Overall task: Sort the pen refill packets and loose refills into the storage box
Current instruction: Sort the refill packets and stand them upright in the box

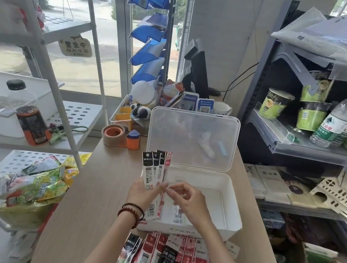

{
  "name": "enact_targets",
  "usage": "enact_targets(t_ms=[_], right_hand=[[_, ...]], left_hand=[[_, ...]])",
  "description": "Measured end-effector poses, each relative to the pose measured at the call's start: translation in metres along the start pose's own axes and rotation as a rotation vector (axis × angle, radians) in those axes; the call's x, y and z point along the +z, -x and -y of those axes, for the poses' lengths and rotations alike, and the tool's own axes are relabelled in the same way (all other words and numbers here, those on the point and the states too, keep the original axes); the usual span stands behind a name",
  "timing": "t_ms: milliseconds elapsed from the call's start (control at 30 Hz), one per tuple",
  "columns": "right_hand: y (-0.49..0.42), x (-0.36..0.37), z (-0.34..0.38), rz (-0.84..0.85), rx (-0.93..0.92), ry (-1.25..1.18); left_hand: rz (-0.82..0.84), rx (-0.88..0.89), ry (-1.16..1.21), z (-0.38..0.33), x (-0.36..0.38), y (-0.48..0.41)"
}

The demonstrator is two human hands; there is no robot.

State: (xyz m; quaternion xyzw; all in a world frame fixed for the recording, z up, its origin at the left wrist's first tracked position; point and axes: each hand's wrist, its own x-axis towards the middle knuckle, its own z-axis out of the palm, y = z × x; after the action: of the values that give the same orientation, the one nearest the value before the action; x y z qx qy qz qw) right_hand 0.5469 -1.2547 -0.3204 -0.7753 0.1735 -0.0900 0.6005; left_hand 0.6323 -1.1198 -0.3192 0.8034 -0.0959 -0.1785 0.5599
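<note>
A white storage box (pixel 231 217) sits open on the wooden counter, its clear lid (pixel 191 138) standing upright behind it. My left hand (pixel 143 194) grips a fan of several black-and-white and red refill packets (pixel 155 169), held upright over the box's left edge. My right hand (pixel 187 198) hovers over the box with fingers curled, pinching the edge of the red packet in that fan. A clear packet (pixel 177 216) lies inside the box. A heap of red, black and white refill packets (pixel 169 262) lies on the counter just in front of the box.
A tape dispenser (pixel 115 134) and an acrylic organiser with a panda figure (pixel 140 111) stand behind the box's left side. A white rack with a dark drink bottle (pixel 29 117) and snack bags (pixel 31 182) is at left. Grey shelves with cup noodles (pixel 276 105) stand at right.
</note>
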Motion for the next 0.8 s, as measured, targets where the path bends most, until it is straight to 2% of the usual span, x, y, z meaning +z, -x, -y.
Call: enact_targets(t_ms=[200,467,800], right_hand=[[-0.001,-0.009,-0.004,-0.068,0.020,-0.089],[-0.003,-0.003,-0.007,-0.019,-0.007,-0.014],[-0.008,-0.010,-0.012,-0.196,0.055,-0.222]], left_hand=[[0.038,-0.005,0.039,0.002,-0.003,0.000],[0.127,0.003,-0.024,-0.003,-0.005,0.004],[0.131,-0.017,-0.032,0.000,-0.001,0.003]])
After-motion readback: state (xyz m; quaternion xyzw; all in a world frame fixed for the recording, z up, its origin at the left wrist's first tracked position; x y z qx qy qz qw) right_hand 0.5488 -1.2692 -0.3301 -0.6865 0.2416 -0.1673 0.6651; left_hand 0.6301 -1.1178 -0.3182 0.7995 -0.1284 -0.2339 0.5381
